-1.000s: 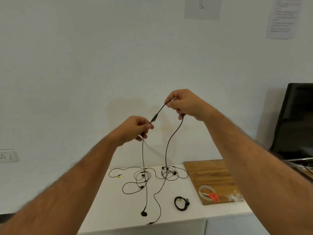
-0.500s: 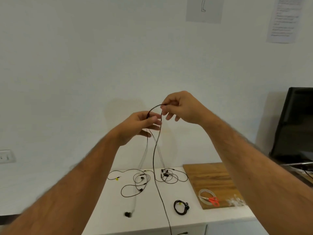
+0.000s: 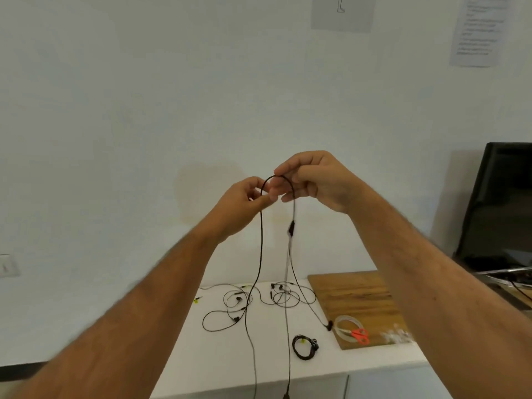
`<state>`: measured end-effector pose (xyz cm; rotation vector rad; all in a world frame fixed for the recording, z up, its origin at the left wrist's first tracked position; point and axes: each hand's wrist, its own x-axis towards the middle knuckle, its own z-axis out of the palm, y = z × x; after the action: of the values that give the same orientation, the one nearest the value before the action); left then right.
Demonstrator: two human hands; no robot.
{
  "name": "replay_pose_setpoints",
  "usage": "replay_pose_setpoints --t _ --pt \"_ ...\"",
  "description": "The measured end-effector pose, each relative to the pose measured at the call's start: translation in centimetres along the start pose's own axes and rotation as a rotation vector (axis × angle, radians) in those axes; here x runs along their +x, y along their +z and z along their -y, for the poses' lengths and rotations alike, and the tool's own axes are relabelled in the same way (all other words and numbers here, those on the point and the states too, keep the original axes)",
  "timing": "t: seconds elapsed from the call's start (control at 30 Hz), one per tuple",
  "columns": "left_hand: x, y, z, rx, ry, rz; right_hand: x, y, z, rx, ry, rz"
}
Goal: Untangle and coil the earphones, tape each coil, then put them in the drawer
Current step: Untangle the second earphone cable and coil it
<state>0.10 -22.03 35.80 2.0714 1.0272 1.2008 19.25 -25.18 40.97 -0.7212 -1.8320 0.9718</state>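
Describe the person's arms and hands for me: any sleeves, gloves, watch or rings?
Both forearms are bare as far as the picture shows, with no sleeve in view. The left hand and right hand wear no gloves. No watch, band or ring shows on either wrist or on the fingers that face the camera. Both forearms are hairy.
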Motion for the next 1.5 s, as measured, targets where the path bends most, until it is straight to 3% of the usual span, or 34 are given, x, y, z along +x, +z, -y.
replay_pose_setpoints --t 0.07,0.13,0.2,0.3,0.43,0.53,0.73,0.93,1.0,1.07,1.13,1.2,1.33,1.5 --pt "0.0 0.0 -0.4 0.045 0.024 -0.046 -0.2 -0.6 0.1 0.126 0.002 -0.001" --pt "-0.2 -0.5 -0.2 -0.035 -0.032 0.027 -0.4 -1.4 0.0 0.171 -0.019 -0.076" --pt "-0.9 -0.9 0.2 -0.143 -0.073 0.130 -1.0 -2.5 -0.4 0.141 -0.028 -0.159" --pt "-1.6 -1.0 0.2 -0.196 -0.057 0.121 -2.1 -4.0 -1.3 0.051 0.040 -0.214" --pt "-1.1 0.0 -1.4 -0.108 -0.042 0.119 -2.7 -3.1 -2.2 -0.059 0.235 -0.008" --pt "-0.7 0.6 -2.0 -0.019 -0.044 0.140 -2.3 -1.4 -2.4 -0.240 0.244 0.072" --pt "-1.5 -0.3 -0.3 0.027 -0.125 0.149 -2.2 -2.3 -3.5 -0.476 0.175 -0.108" --pt "-2.0 -2.0 0.9 0.076 -0.185 0.190 -3.9 -5.1 -6.0 -0.241 0.216 -0.400" --pt "-1.7 -1.8 0.5 0.070 -0.180 0.196 -4.1 -5.0 -6.1 -0.118 0.258 -0.342" --pt "-1.2 -1.1 -0.5 0.057 -0.158 0.209 -3.9 -4.2 -5.6 -0.069 0.300 -0.133" --pt "-0.6 -0.3 -1.7 0.064 -0.117 0.223 -3.1 -2.9 -4.8 -0.146 0.292 0.031" --pt "-0.2 0.3 -2.6 0.096 -0.085 0.227 -2.0 -2.1 -4.0 -0.280 0.236 0.046" --pt "-0.2 -0.6 -2.0 0.082 -0.134 0.198 -1.3 -3.8 -2.7 -0.540 0.126 -0.158" --pt "-1.5 -2.8 -0.1 -0.012 -0.205 0.154 -2.9 -7.4 -2.6 -0.331 0.102 -0.569"
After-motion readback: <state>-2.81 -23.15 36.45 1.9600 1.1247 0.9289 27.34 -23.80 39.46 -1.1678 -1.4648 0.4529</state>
